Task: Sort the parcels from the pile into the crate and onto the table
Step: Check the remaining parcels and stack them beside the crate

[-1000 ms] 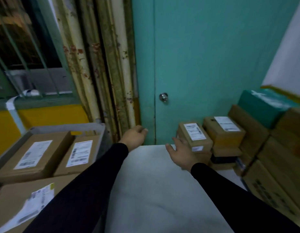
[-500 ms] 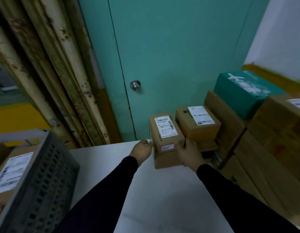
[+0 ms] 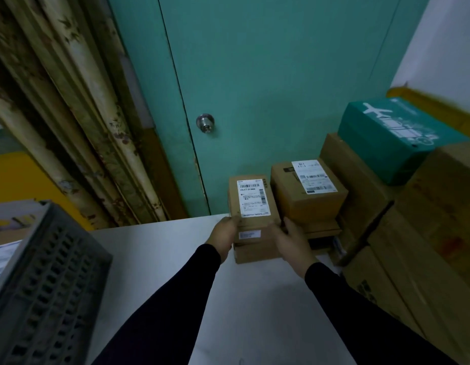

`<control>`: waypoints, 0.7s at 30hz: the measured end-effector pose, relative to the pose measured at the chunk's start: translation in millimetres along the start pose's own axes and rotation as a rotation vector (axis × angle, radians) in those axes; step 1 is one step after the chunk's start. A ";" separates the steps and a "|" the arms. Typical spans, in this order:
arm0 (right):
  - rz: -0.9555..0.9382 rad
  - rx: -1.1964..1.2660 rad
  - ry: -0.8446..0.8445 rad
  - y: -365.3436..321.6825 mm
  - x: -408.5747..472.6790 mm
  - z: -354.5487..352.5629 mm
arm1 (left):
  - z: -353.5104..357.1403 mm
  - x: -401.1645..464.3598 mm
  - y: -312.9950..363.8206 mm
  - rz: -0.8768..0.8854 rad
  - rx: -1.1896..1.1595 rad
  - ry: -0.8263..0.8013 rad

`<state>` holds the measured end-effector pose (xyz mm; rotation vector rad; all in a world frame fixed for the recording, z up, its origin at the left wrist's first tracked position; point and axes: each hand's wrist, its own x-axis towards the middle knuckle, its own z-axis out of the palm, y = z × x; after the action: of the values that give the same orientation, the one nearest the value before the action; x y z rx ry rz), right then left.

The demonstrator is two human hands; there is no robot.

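at the far left sits the grey crate point(image 3: 44, 280); on the white table point(image 3: 160, 259), left hand point(image 3: 224, 234) and right hand point(image 3: 292, 239) clasp the small labelled parcel point(image 3: 252, 204), its long axis running away toward the door point(image 3: 255, 88), beside the pile point(image 3: 386, 206).

The small parcel point(image 3: 252, 206) is matt brown cardboard with a white paper label; the parcel beside it point(image 3: 307, 196) is the same cardboard, also with a paper label; the teal box point(image 3: 392, 143) looks smooth printed card; the crate point(image 3: 44, 285) is grey perforated plastic; the table point(image 3: 155, 259) is smooth, pale and matt; the door knob point(image 3: 205, 123) is shiny metal.
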<state>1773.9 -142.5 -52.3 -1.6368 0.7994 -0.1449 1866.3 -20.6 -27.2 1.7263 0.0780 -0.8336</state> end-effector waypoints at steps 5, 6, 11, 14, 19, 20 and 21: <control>-0.042 0.001 0.047 0.0 -1.5 4.9 | -7.8 -1.2 -4.7 0.005 -0.055 0.034; -0.044 0.023 0.050 -2.4 -4.0 5.8 | -11.1 -4.4 -4.3 -0.002 -0.066 0.040; -0.065 0.175 0.043 -19.2 -18.4 17.2 | -29.4 -27.2 -1.4 -0.032 -0.180 0.010; -0.146 0.174 -0.016 -29.6 -32.5 27.1 | -47.9 -47.4 4.5 0.010 -0.198 0.011; -0.249 0.041 -0.097 -50.2 -59.5 45.6 | -92.3 -89.4 10.8 0.055 -0.167 -0.046; -0.278 0.032 -0.131 -53.3 -64.4 50.0 | -102.7 -98.0 10.4 0.054 -0.160 -0.056; -0.287 0.038 -0.170 -54.3 -67.4 54.2 | -112.4 -107.9 9.8 0.055 -0.150 -0.068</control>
<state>1773.5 -58.8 6.2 -1.6962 0.4282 -0.2186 1845.1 112.6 51.4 1.5517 0.0460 -0.8246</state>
